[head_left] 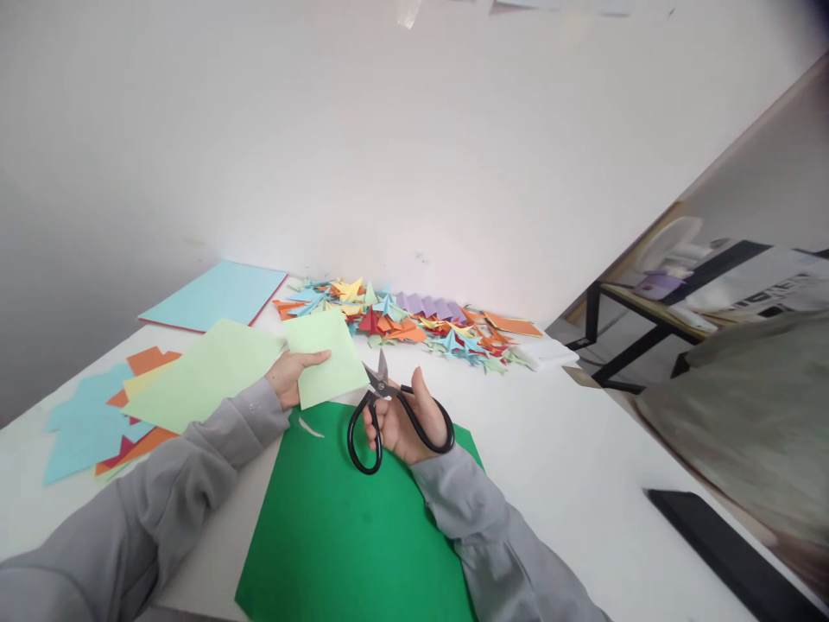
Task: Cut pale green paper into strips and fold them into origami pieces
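Note:
My left hand (294, 376) pinches a light green sheet of paper (329, 361) by its left side, thumb on top. In my right hand (413, 421) is a pair of scissors (381, 389) with black loop handles; the fingers and thumb go through the loops. The scissor blades are parted and reach the lower right corner of the sheet; whether they touch it I cannot tell. Beneath both hands lies a large green sheet (363, 518), with a thin pale paper strip (311, 428) near its upper left corner.
Folded paper pieces (389, 324) in many colours are heaped along the wall. To the left are light green paper (211, 376), coloured offcuts (97, 423) and a light blue sheet stack (217, 294). A black flat object (725, 544) lies at the right edge.

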Demonstrator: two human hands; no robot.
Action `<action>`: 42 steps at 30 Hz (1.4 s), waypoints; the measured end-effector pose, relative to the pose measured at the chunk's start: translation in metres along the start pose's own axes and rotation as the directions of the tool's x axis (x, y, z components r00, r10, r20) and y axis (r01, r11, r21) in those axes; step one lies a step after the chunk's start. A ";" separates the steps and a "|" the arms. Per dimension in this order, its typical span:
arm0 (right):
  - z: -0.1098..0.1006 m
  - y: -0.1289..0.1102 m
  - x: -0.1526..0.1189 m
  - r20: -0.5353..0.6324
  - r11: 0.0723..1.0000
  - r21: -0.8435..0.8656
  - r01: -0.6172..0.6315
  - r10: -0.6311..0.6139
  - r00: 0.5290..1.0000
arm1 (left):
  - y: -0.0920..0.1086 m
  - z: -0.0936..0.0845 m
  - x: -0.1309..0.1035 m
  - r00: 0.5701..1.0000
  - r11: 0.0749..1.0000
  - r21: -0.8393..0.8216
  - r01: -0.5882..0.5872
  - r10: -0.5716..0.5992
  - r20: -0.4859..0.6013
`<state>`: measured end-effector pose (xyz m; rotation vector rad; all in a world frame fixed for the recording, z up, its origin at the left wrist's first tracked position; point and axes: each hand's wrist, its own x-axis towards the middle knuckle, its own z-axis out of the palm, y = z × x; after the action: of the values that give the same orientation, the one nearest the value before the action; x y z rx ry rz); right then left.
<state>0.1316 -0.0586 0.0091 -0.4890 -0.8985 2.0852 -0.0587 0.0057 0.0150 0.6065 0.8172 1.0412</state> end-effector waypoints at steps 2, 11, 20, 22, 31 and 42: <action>-0.001 -0.001 -0.001 0.033 1.000 -0.010 -0.029 0.030 0.999 | 0.000 -0.001 0.000 0.999 1.000 0.015 0.027 -0.027 0.030; -0.004 -0.001 0.001 0.081 0.992 -0.030 -0.124 0.126 0.989 | -0.003 0.006 -0.010 0.990 0.990 0.106 0.089 -0.100 0.104; -0.003 -0.002 -0.002 0.105 0.992 -0.045 -0.117 0.121 0.987 | 0.006 0.002 -0.012 0.973 0.989 -0.014 0.145 -0.140 0.183; -0.003 -0.001 -0.002 0.118 0.991 -0.053 -0.121 0.127 0.985 | 0.007 0.001 -0.012 0.965 0.983 -0.015 0.185 -0.178 0.191; -0.003 -0.001 -0.002 0.089 0.992 -0.072 -0.107 0.113 0.990 | 0.000 0.003 -0.008 0.990 0.996 0.078 0.037 -0.047 0.130; 0.001 -0.002 0.001 -0.015 0.998 -0.052 -0.029 0.028 0.999 | 0.001 0.002 -0.004 0.991 0.995 0.043 0.092 -0.095 0.093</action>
<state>0.1314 -0.0579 0.0108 -0.5468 -0.9443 2.0856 -0.0588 0.0027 0.0178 0.6398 0.7765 0.9063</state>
